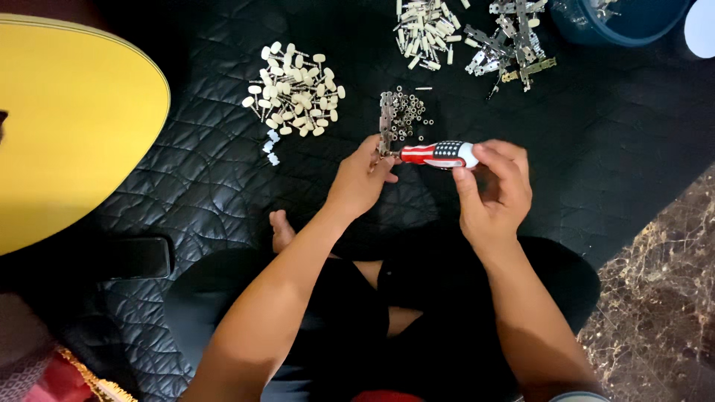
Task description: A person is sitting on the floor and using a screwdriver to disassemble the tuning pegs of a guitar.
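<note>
My left hand [361, 179] pinches the lower end of a narrow metal strip [385, 119] that stands upright above my fingers. My right hand [493, 190] grips a stubby screwdriver [439, 153] with a red, white and dark patterned handle, held level, its tip pointing left at the bottom of the strip. Both hands hover over a black quilted mat [223, 171], above my crossed legs.
A pile of small metal rings [411, 115] lies just behind the strip. Cream-headed pegs [296, 91] are heaped to the left, cream pins [426, 30] and metal brackets [510, 45] at the top. A blue tub [633, 22], yellow surface [67, 126], dark phone [138, 258] and marble floor [663, 298] surround the mat.
</note>
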